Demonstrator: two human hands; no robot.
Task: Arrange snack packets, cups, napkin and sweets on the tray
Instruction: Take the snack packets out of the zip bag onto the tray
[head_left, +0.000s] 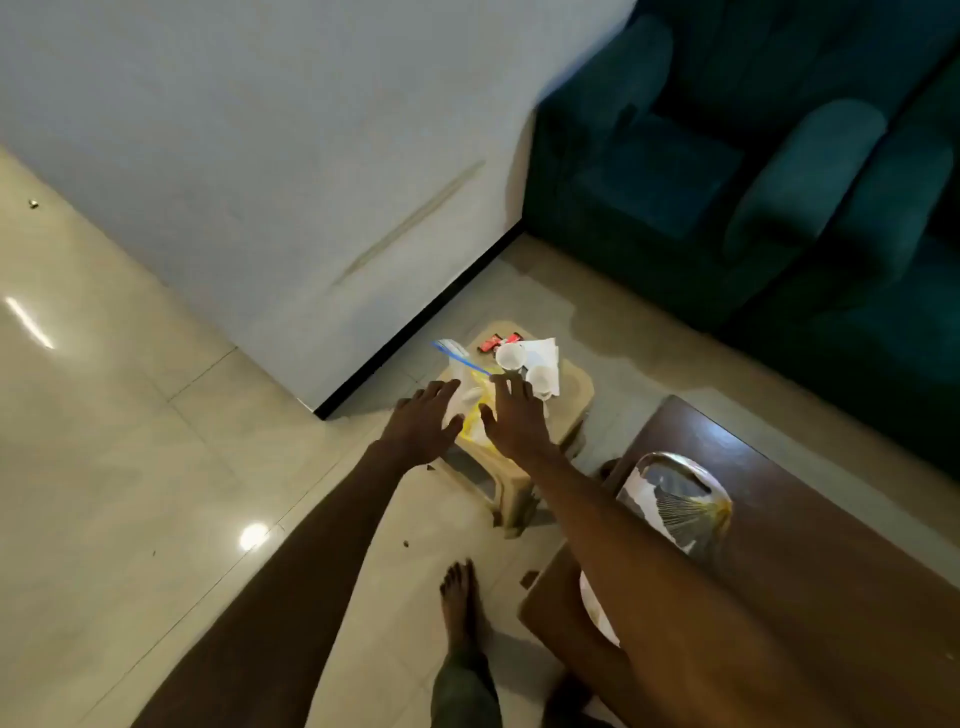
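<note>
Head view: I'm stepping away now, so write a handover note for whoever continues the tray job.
Left hand and right hand: both open, spread over the snack packets on the beige stool, no grip yet.
Also on the stool: two white cups, napkin, red sweets.
Tray sits on the brown table.
Done: nothing moved to the tray.
Left: everything.

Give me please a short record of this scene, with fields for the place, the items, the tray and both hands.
place: beige stool on a tiled floor, beside a brown table
items on stool: two white cups, napkin, red sweets, snack packets
tray: shiny tray on the table, not yet loaded
left hand: open, over the packets
right hand: open, over the packets
</note>
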